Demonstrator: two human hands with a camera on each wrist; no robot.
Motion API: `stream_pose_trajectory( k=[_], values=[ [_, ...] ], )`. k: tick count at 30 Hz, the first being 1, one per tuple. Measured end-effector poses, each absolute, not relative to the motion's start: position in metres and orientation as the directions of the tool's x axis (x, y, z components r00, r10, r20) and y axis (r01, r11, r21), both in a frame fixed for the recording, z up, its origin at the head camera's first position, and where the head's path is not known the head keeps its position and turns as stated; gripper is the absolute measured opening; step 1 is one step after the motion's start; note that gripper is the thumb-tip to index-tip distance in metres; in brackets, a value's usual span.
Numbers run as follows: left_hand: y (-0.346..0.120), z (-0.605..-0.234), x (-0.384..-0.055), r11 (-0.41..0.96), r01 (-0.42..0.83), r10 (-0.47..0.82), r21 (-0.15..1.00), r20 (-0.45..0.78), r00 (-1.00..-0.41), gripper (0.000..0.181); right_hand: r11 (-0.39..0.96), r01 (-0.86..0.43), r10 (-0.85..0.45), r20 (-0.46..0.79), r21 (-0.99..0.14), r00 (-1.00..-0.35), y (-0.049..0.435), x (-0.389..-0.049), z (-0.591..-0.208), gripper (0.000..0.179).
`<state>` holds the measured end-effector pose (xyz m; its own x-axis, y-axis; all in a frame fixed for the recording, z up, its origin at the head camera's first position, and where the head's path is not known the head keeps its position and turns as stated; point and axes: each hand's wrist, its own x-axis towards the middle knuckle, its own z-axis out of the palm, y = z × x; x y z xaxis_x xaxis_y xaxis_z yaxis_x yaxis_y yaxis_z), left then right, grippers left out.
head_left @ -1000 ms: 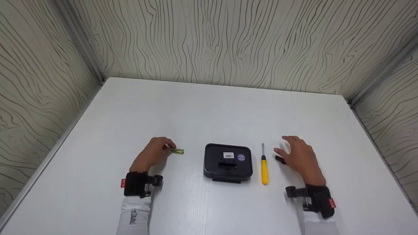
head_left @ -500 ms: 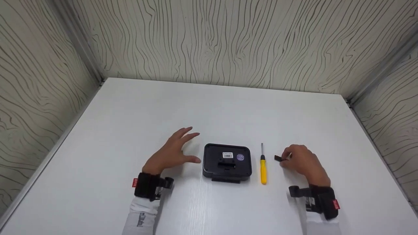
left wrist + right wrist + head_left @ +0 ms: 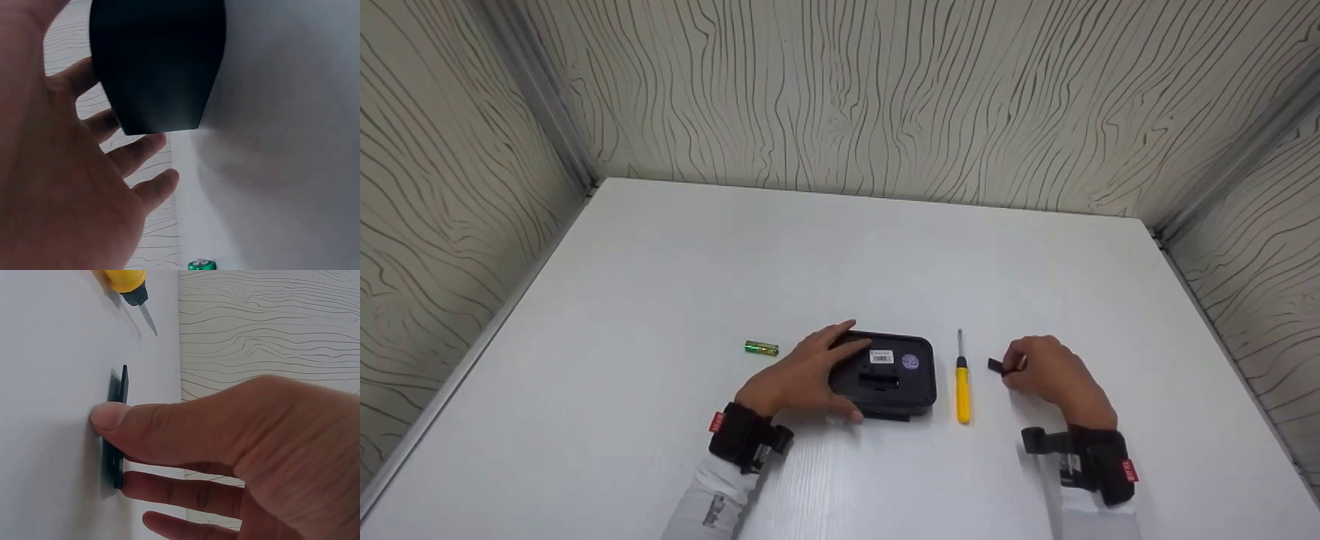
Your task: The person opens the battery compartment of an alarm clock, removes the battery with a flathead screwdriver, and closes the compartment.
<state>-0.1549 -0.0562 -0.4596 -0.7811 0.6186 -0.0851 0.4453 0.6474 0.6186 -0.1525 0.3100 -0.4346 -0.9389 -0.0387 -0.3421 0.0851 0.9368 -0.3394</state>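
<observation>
A black rounded device (image 3: 919, 386), its back with a barcode label and an open slot facing up, lies on the table. My left hand (image 3: 802, 375) spans its left end, fingers spread over the far edge and thumb by the near edge. In the left wrist view the fingers look fairly straight beside the device's dark end (image 3: 157, 73); firm contact is hard to judge. A small flat black plastic piece (image 3: 995, 365) is pinched between thumb and fingers of my right hand (image 3: 1054, 375); the right wrist view shows this thin piece (image 3: 124, 382) edge-on, close to the tabletop.
Between the device and my right hand lies a yellow-handled screwdriver (image 3: 963, 394), tip pointing away. A green battery (image 3: 761, 348) rests left of the device, beyond my left wrist. The white table (image 3: 840, 255) ends at patterned walls (image 3: 840, 97) on the back and sides.
My left hand has left the green battery and moved right, onto the device's left end. My right hand, earlier open above the flat black piece, has lowered and pinched it.
</observation>
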Motion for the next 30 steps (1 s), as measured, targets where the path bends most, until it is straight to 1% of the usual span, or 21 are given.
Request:
stream_pose_trajectory(
  k=[8,11,13,17,21,27,30],
  values=[
    [-0.055,-0.460,-0.153,0.645,0.405,0.606,0.649,-0.112,-0.787,0.102,0.946,0.068,-0.037,-0.313,-0.318,-0.949,0.308,-0.155,-0.434,0.012],
    [-0.055,-0.461,-0.153,0.642,0.372,0.600,0.670,-0.137,-0.788,0.102,0.945,0.048,-0.046,-0.279,-0.322,-0.959,0.306,-0.155,-0.432,0.011],
    [-0.055,-0.461,-0.153,0.641,0.357,0.596,0.679,-0.148,-0.789,0.103,0.946,0.024,-0.056,-0.235,-0.322,-0.970,0.303,-0.154,-0.430,0.011],
    [-0.055,-0.462,-0.153,0.643,0.351,0.593,0.680,-0.153,-0.791,0.103,0.950,-0.063,-0.097,-0.097,-0.305,-0.991,0.291,-0.151,-0.421,0.009],
    [-0.055,-0.462,-0.153,0.643,0.363,0.597,0.674,-0.146,-0.789,0.103,0.940,-0.173,-0.174,0.026,-0.294,-0.984,0.270,-0.145,-0.411,0.009],
    [-0.054,-0.461,-0.154,0.638,0.371,0.603,0.675,-0.137,-0.786,0.103,0.895,-0.316,-0.302,0.093,-0.316,-0.949,0.229,-0.135,-0.404,0.011],
    [-0.053,-0.461,-0.154,0.638,0.366,0.602,0.678,-0.142,-0.786,0.102,0.872,-0.391,-0.366,0.138,-0.295,-0.921,0.209,-0.129,-0.405,0.009]
  ],
)
